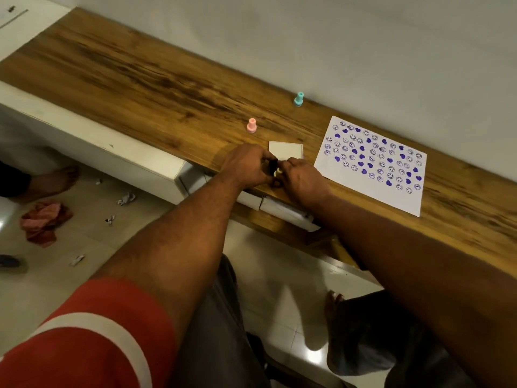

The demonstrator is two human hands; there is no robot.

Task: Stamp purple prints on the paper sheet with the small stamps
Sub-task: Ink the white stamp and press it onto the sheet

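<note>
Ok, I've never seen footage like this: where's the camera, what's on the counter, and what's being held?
No machine here: a person works with bare hands, filmed by one head-worn camera looking down. On the wooden counter lie a paper sheet full of purple smileys and hearts, a white square box, an upright pink stamp and a teal stamp by the wall. The left hand and right hand meet at the counter's front edge, together pinching a small dark item, too small to identify.

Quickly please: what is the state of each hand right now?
Left hand: closed, fingers curled on a small dark object.
Right hand: closed, pinching a small pale piece next to it.
</note>
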